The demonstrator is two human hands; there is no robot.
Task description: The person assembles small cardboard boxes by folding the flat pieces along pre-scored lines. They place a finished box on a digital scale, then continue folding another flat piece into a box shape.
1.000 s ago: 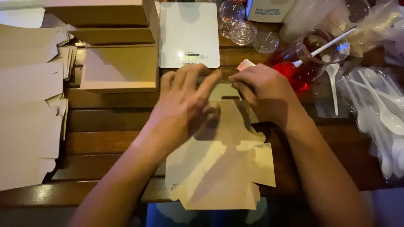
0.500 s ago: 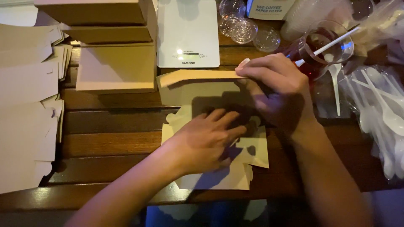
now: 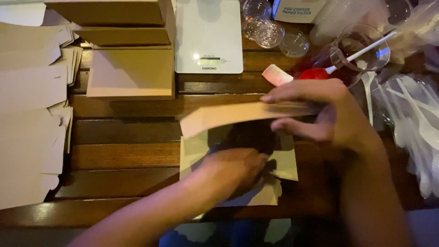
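Right hand (image 3: 320,114) pinches raised flap | left hand (image 3: 238,171) presses flat | cardboard blank (image 3: 283,160) (tan, creased)

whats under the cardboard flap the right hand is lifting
Under the raised flap lies the flat base of the same cardboard box blank on the wooden table. The left hand presses it down, and shadow hides the middle part.

Right hand (image 3: 320,110) pinches a raised flap of the flat brown cardboard box blank (image 3: 238,151) on the wooden slat table (image 3: 123,155), left hand (image 3: 238,171) pressing its centre, white scale (image 3: 209,36) beyond.
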